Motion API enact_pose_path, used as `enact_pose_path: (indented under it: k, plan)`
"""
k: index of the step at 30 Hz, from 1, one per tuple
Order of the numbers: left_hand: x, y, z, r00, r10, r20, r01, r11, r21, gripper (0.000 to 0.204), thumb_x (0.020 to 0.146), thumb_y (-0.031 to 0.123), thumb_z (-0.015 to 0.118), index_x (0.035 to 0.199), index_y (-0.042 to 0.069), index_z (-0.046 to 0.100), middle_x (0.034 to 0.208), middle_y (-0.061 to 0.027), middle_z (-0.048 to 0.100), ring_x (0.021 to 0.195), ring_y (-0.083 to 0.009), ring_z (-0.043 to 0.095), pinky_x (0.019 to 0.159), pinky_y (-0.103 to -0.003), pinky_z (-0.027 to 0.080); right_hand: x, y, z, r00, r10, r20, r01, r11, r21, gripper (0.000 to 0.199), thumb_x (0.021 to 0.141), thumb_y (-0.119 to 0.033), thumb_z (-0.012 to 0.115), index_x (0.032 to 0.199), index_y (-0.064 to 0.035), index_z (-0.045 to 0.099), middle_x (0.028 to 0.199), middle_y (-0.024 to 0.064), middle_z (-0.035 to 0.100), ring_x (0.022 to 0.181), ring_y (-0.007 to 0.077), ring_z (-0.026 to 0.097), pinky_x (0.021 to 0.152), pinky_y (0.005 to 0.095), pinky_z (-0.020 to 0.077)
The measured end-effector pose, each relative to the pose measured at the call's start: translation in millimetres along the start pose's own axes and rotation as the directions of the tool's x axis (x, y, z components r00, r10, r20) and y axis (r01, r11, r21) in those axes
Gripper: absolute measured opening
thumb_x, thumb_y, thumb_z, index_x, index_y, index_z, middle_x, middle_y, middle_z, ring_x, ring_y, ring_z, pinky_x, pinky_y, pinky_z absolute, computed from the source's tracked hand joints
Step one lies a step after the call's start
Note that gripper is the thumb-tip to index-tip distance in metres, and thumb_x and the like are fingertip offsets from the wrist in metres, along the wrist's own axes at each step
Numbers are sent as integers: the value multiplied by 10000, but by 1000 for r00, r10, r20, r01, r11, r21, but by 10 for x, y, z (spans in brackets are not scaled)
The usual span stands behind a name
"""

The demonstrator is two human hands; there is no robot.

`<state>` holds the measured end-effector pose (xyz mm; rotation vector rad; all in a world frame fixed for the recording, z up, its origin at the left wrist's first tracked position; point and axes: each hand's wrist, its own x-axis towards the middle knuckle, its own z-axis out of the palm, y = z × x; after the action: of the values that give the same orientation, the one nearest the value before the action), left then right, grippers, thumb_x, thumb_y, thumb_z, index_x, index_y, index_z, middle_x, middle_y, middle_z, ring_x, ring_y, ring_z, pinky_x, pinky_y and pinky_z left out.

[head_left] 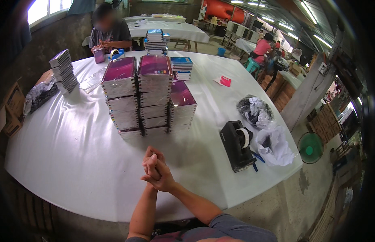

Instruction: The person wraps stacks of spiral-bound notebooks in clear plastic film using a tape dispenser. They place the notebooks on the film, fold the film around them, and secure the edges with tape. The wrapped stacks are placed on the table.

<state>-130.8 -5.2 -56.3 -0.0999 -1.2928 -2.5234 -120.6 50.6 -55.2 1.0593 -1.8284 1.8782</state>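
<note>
My left hand (150,164) and my right hand (166,180) are clasped together above the near middle of the white-covered table (74,161). Their fingers are closed around each other, and no object shows between them. Just beyond stand tall stacks of spiral notebooks with purple covers (119,71), wrapped in clear plastic. A lower stack of the same notebooks (182,94) adjoins them on the right. To the right of my hands sits a black tape dispenser (232,151) with a white roll, a blue-handled tool (255,166) lying beside it.
Crumpled plastic bags (278,149) lie by the right edge. Blue notebooks (182,61) and a red card (225,81) are farther back. At far left stands another notebook stack (63,71). Across the table, a co-worker (113,34) handles a small purple item (99,55) near a blue tape dispenser (117,55).
</note>
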Motion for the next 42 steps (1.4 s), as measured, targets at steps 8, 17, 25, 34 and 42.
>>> enact_pose_path:
  k: [8,17,25,34,42]
  plan:
    - [-67,-96,-104,983,181,-10,-177,968,179,399,806,420,503,912,37,458,631,13,367,541,-75,321,493,-206,267,48,-102,-55,993,-93,72,94,995,-16,276,773,-195,729,907,-45,539,903,63,582,885,204,520,802,338,432]
    - [201,894,-643,575,710,-407,-566,704,429,505,919,390,463,1298,78,348,1216,-56,405,1049,-178,469,811,-327,371,-90,83,85,893,409,-186,-380,909,173,391,899,-193,582,1260,-94,471,1101,60,571,843,131,564,811,246,433]
    - [495,1975,-1057,570,733,-370,-451,656,605,198,858,134,579,1032,50,538,970,-39,517,938,-121,476,830,-254,390,-74,57,604,902,311,298,-341,939,51,135,784,-4,664,907,-60,659,843,21,626,649,74,543,551,223,440]
    - [1243,1739,-1537,938,343,52,-200,412,889,184,775,148,683,903,31,623,860,-63,572,728,-142,559,652,-269,470,-267,62,1779,554,-57,830,-204,958,202,366,839,-240,645,572,-19,529,486,131,435,427,237,420,480,342,350]
    - [1743,1512,-2161,951,308,-13,-119,404,907,181,760,119,691,910,31,644,877,-63,589,764,-149,589,640,-272,496,-26,98,1813,617,217,757,-608,742,282,430,904,-217,585,560,5,457,512,15,270,504,76,264,449,299,235]
